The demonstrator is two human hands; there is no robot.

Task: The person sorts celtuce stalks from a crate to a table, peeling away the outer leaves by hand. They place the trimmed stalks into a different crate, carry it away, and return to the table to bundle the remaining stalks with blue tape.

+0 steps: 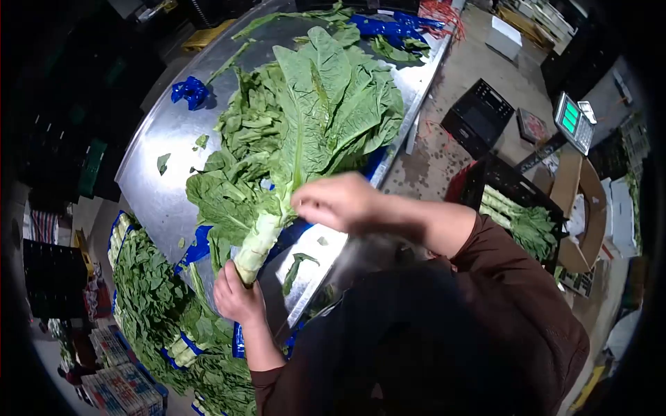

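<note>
A celtuce [257,244] lies tilted across the metal table, its pale stem toward me and its broad green leaves [326,104] fanned out at the far end. My left hand [238,295] is closed around the stem's lower end. Beside the upper stem, where the leaves begin, is my right hand [338,201], slightly smeared, with curled fingers; what they hold is hidden. A pile of loose leaves [253,121] lies beyond the stem, and blue plastic [198,246] shows below it.
The metal table [149,139] carries blue wrapping [189,92] and leaf scraps. Bundled celtuce [149,284] is stacked at the left below the table. On the right are a crate of celtuce [520,215], a black crate [479,114], a scale [572,121] and a cardboard box [579,208].
</note>
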